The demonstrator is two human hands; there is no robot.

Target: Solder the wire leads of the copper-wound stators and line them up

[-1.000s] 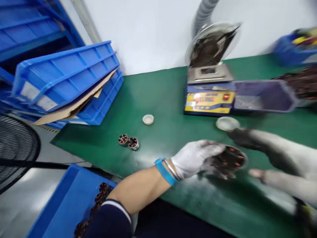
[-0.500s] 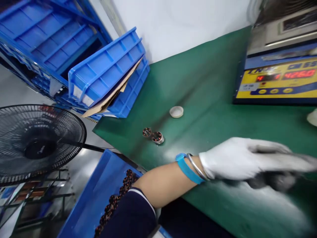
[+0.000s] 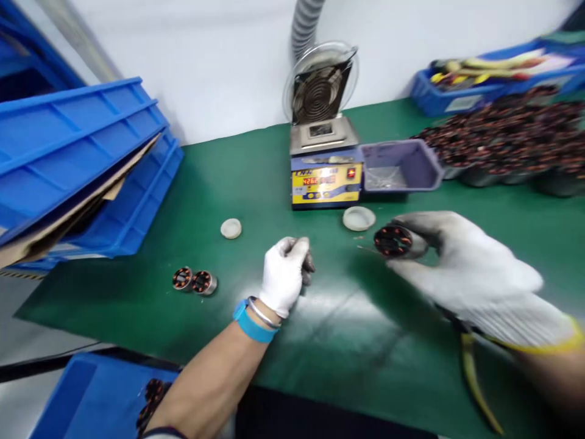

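Right hand [image 3: 461, 268] up over the green bench [image 3: 256, 177], gloved, its grip pinching a small copper-wound motor coil [image 3: 393, 240] between thumb and fingertips, the coil held just above the bench surface with its wound face turned toward the camera. Left hand [image 3: 286, 274] sits lower and nearer the middle, gloved too, fingers curled in tight; the grip is pressed together, and whether anything small is inside it cannot be told. A blue band and a metal bangle ring that wrist. Just behind the coil lies a white cap [image 3: 359, 218], flat on the bench, and behind that stands the yellow-faced heater box [image 3: 325, 180] with red digits lit, a little fan [image 3: 320, 91] and a grey hose rising behind it. A purple-grey tray [image 3: 402, 164] sits touching the box's right side. Farther right, a big heap of coils [image 3: 507, 137] crowds the back edge, with a blue bin of tools [image 3: 484, 79] behind it. Off to the left, well apart from both hands, two more coils [image 3: 194, 281] sit side by side, touching, and a second white cap [image 3: 231, 228] lies between them and the box. Stacked blue crates [image 3: 68, 152] lean over the left end with cardboard wedged between them. Yellow-handled pliers [image 3: 475, 384] lie under the right forearm.
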